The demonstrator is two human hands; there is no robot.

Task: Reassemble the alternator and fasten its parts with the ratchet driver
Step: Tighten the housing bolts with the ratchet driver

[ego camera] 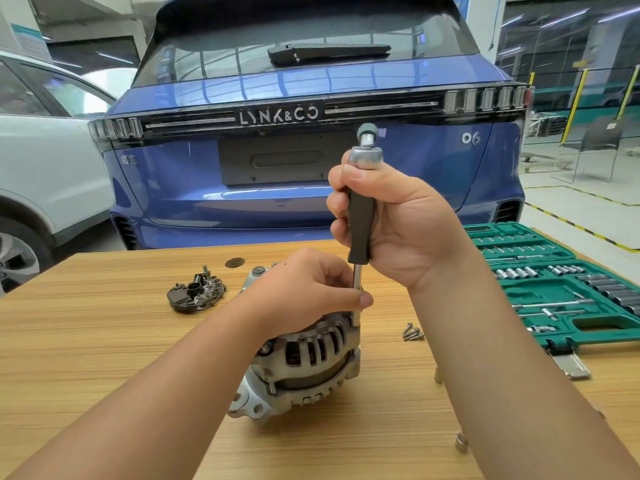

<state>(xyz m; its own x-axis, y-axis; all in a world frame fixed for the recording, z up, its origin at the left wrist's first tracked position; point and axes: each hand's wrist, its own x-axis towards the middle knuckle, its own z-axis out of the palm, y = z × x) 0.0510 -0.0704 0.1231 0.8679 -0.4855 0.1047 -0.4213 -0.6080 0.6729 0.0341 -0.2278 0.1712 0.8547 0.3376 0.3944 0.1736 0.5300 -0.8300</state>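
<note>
Head view. Alternator (304, 362) sits on the table (104, 341), near the front edge and centre, case halves already mated. Driver (361, 216) stands close to upright, its socket end down on a through-bolt at the right rim of the case.

Right hand (398, 220) holds the black handle in a full fist, thumb up beside the silver ratchet head. Left hand (308, 289) rests on top of the alternator, thumb and fingers pinching the bare shaft just above the socket. Both grips are closed on the driver; neither is free.

Step in hand, as I judge it: running down one case bolt. To do it well:
- keep the shaft in line with the bolt; any lean risks cross-threading or rounding the head
- let the left hand only guide the shaft and pin the case down, loose enough for the shaft to turn
- press down lightly while turning, so the socket stays seated
- snug this bolt, then do the others in turn before final tightening, so the halves pull together evenly

Whether the socket is fully seated cannot be told; the left thumb hides it.

Loose screws (412, 332) lie just right of the alternator. Rectifier (196, 292) lies apart, far left, not yet fitted. Socket case (554, 289) lies open at the right edge.
</note>
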